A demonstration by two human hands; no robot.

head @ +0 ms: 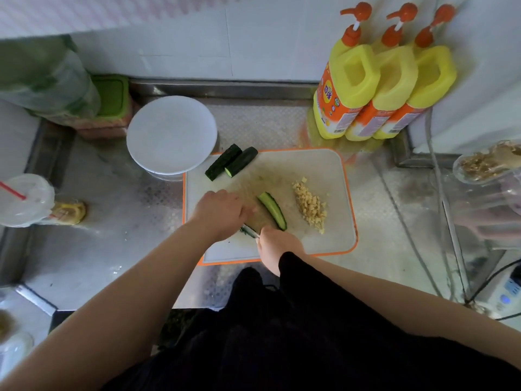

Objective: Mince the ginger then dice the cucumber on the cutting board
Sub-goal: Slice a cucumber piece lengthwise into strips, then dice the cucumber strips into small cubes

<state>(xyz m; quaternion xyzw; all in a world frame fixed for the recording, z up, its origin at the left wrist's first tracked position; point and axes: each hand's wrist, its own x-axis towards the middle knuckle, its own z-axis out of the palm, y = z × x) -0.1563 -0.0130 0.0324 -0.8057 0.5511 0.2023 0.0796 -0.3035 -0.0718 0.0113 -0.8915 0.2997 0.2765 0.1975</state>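
A white cutting board with an orange rim (332,170) lies on the steel counter. A pile of minced ginger (310,206) sits on its right half. Two dark green cucumber pieces (231,162) lie at the board's far left corner. A long cucumber strip (272,210), cut face up, lies in the middle. My left hand (220,210) presses down on another cucumber piece that is mostly hidden under it. My right hand (277,242) grips a knife (249,231); only a short stretch of blade shows between the two hands.
A white round lid or plate (172,134) stands just behind the board's left corner. Three yellow pump bottles (377,88) line the back right. A plastic cup with a red straw (22,198) is at the left. Cables and a container of chopped food (490,162) are on the right.
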